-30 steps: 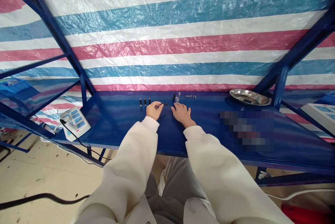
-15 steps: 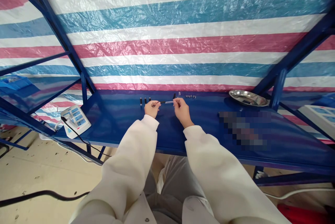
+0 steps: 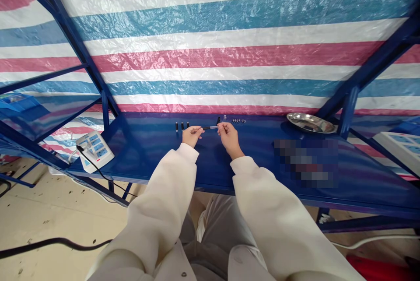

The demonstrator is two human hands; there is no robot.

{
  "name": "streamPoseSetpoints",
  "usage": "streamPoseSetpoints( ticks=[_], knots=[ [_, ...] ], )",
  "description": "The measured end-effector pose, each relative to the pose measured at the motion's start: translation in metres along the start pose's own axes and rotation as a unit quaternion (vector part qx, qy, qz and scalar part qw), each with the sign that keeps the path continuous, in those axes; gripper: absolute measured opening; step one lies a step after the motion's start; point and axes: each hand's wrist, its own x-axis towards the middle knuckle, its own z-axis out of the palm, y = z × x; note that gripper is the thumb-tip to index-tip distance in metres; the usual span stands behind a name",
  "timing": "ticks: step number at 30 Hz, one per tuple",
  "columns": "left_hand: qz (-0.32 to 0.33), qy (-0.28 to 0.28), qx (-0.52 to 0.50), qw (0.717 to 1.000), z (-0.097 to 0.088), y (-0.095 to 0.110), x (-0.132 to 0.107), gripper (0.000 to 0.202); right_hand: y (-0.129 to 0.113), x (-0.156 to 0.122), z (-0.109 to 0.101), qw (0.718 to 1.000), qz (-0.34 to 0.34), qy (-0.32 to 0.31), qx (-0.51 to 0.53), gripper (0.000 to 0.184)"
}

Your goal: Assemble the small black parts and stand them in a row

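Note:
Between my two hands is a thin pen [image 3: 209, 128], held level just above the blue table. Its dark part points to the left and a short pale length shows at its right end. My left hand [image 3: 192, 135] pinches the dark end between thumb and fingers. The pale end is in the fingertips of my right hand [image 3: 229, 138]. Left of my left hand, several short black tubes [image 3: 182, 126] stand in a row. Behind my right hand lie a small black piece [image 3: 218, 120], a small clear piece [image 3: 225, 117] and a row of small shiny metal parts [image 3: 238, 121].
The blue table [image 3: 141, 149] has a round metal tray [image 3: 311, 123] at back right. A blurred-out item [image 3: 305, 163] lies in front of it. At the left edge sits a white power strip [image 3: 95, 151] with a black cable. Blue frame posts [image 3: 349, 110] flank the table.
More of the pen's dark part shows between my hands, and less of the pale part. Both hands stay in nearly the same place, still gripping it.

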Motion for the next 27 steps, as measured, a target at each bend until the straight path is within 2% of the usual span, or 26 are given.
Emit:
streamPoseSetpoints(
  ticks=[5,9,12,14,17,21,27],
  knots=[
    [-0.003,-0.061,-0.033,0.998,0.001,0.002,-0.003,0.021,-0.003,-0.005,0.001,0.998,-0.019,-0.055,-0.028,0.026],
    [0.010,-0.068,-0.049,0.996,0.001,-0.001,-0.001,0.030,0.000,-0.007,0.001,0.994,-0.043,-0.072,-0.072,0.025],
    [0.032,-0.068,-0.048,0.996,0.003,-0.005,0.002,0.040,0.004,-0.006,0.003,0.994,-0.036,-0.079,-0.060,0.025],
    [0.046,-0.077,-0.046,0.995,0.005,-0.008,0.003,0.042,0.005,-0.005,0.006,0.996,-0.013,-0.081,-0.024,0.026],
    [0.070,-0.097,-0.039,0.992,0.010,-0.009,0.004,0.040,0.004,-0.003,0.009,0.993,0.063,-0.087,0.057,0.026],
    [0.102,-0.112,-0.010,0.988,0.015,-0.009,0.005,0.037,-0.002,-0.003,0.012,0.969,0.163,-0.087,0.163,0.026],
    [0.132,-0.139,0.085,0.978,0.014,-0.009,0.009,0.030,-0.007,-0.005,0.014,0.947,0.201,-0.105,0.229,0.027]
  ],
)
